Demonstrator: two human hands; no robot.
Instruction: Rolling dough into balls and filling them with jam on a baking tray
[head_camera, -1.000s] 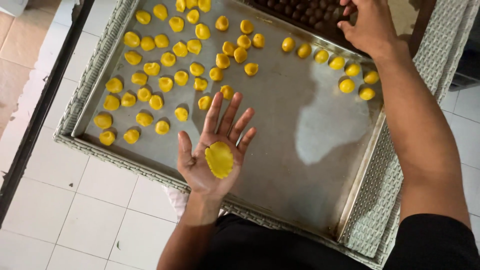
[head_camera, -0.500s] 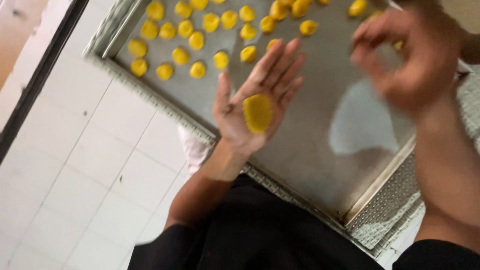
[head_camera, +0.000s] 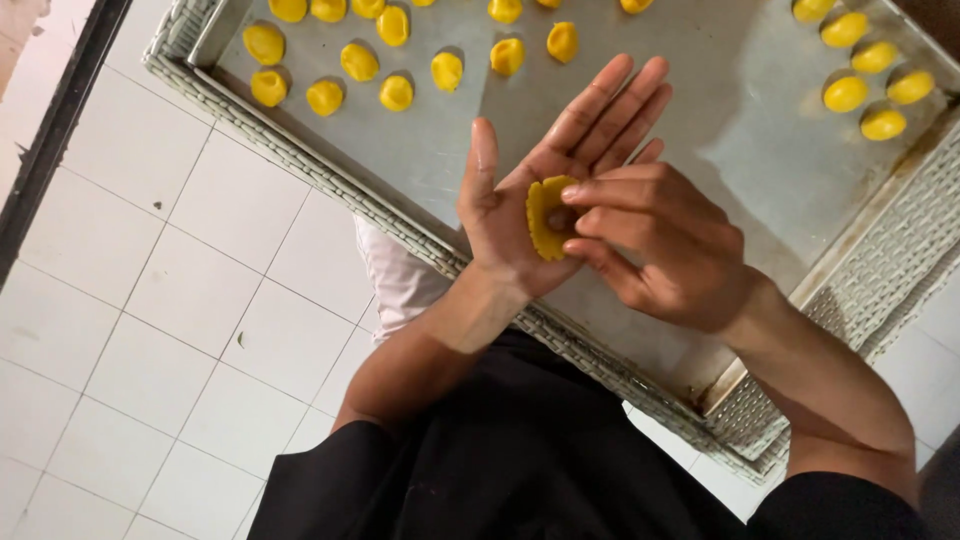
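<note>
Both hands now meet: right hand (head_camera: 665, 245) apparently pressing dough disc (head_camera: 547, 217).

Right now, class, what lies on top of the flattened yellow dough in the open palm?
The right hand's fingertips press on the dough disc, which rests in the left hand. Whatever sits beneath those fingertips, at the disc's middle, is covered.

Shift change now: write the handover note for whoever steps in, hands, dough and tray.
Left hand: open, palm up, flattened yellow dough disc lying on it.
Right hand: fingertips pressing on the disc's middle.
Metal tray: under both hands, on a woven mat; shaped yellow dough pieces in rows at its far left, a few at the far right.
Done: those pieces.
Left: the disc, unshaped, not yet on the tray.
</note>
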